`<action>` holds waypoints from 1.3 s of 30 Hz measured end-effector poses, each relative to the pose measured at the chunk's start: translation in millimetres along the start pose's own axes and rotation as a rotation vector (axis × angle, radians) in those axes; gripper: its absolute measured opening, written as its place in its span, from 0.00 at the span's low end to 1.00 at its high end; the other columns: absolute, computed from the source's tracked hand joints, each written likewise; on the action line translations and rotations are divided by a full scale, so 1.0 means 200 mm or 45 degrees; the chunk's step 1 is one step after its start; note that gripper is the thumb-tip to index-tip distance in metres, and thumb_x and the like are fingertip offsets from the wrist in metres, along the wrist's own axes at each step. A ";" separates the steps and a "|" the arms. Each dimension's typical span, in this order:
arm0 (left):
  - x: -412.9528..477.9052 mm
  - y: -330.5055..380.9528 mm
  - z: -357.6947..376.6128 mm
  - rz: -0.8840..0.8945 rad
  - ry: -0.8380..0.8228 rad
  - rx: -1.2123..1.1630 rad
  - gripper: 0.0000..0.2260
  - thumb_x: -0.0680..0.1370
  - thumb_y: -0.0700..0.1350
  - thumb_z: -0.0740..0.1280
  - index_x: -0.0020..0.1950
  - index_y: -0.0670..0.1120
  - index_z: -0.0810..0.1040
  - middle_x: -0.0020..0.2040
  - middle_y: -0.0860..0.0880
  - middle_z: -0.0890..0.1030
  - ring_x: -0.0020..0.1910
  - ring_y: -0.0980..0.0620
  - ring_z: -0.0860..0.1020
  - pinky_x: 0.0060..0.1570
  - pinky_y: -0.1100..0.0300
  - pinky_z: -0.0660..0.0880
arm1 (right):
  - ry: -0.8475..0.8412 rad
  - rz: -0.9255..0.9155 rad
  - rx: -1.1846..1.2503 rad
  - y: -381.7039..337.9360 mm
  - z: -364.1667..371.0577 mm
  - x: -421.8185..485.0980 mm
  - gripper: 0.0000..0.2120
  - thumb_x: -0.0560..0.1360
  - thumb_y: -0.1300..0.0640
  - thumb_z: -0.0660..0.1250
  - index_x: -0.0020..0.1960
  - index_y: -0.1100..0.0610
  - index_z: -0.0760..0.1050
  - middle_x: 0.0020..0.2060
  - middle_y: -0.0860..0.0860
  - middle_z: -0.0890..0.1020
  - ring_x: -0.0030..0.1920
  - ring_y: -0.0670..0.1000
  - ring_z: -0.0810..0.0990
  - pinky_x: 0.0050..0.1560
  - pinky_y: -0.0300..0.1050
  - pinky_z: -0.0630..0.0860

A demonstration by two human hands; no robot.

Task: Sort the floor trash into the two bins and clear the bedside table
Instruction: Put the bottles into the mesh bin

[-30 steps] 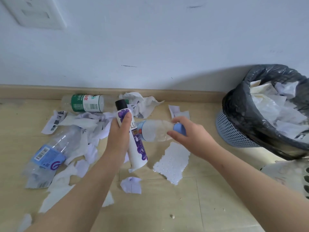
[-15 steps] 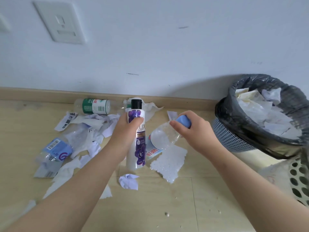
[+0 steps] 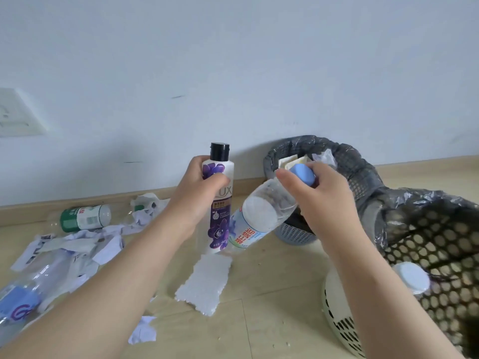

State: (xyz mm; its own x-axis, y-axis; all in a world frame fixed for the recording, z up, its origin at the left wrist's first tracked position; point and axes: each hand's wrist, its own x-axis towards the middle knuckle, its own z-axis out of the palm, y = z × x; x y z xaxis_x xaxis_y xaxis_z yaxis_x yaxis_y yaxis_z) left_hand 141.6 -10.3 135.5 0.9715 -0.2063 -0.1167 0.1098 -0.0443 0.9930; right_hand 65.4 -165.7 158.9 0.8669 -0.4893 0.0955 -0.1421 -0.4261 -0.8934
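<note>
My left hand (image 3: 198, 194) grips a white and purple shampoo bottle (image 3: 220, 211) with a black cap, held upright above the floor. My right hand (image 3: 321, 195) holds a clear plastic bottle (image 3: 259, 218) by its blue cap, tilted bottom down to the left. Behind my right hand stands a grey bin (image 3: 295, 233) lined with a black bag and filled with paper. At the right edge a white mesh bin (image 3: 337, 314) with a black liner holds a bottle with a white cap (image 3: 410, 278).
Torn paper scraps (image 3: 85, 244) litter the wooden floor at the left. A green-labelled bottle (image 3: 83, 217) lies by the skirting board and a crushed blue-labelled bottle (image 3: 23, 301) at the lower left. A white foam piece (image 3: 206, 281) lies below the held bottles.
Both hands have lifted their bottles off the floor and carried them up and to the right, towards the bins. The view has swung right, bringing the white mesh bin into sight.
</note>
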 end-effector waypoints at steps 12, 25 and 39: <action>-0.20 0.47 0.76 0.411 -0.521 -0.359 0.11 0.76 0.35 0.64 0.51 0.50 0.70 0.41 0.52 0.76 0.32 0.63 0.77 0.29 0.69 0.72 | 0.738 -0.179 -0.033 -0.14 -0.96 0.03 0.21 0.59 0.36 0.65 0.38 0.53 0.75 0.26 0.48 0.66 0.25 0.45 0.65 0.30 0.42 0.70; -0.24 0.14 1.15 0.463 -0.756 0.119 0.17 0.74 0.40 0.68 0.56 0.55 0.66 0.46 0.57 0.76 0.48 0.52 0.79 0.57 0.52 0.76 | 0.872 0.142 -0.481 0.26 -1.27 -0.11 0.13 0.65 0.34 0.64 0.37 0.43 0.73 0.33 0.46 0.75 0.39 0.57 0.75 0.39 0.51 0.73; -0.17 -0.03 1.21 1.032 -0.928 1.508 0.15 0.79 0.50 0.57 0.62 0.44 0.65 0.52 0.46 0.80 0.49 0.43 0.76 0.50 0.53 0.66 | -0.442 0.578 -1.017 0.70 -1.10 -0.06 0.13 0.72 0.44 0.67 0.54 0.45 0.72 0.44 0.44 0.77 0.43 0.44 0.77 0.48 0.44 0.76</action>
State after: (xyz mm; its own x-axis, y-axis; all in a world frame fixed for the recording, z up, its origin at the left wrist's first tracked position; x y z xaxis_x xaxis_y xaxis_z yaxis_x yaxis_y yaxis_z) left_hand 56.5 -240.1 128.9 0.3502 -0.9334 0.0779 -0.9106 -0.3197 0.2618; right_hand -70.4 -387.1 129.1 0.7238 -0.5375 -0.4326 -0.6673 -0.7047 -0.2410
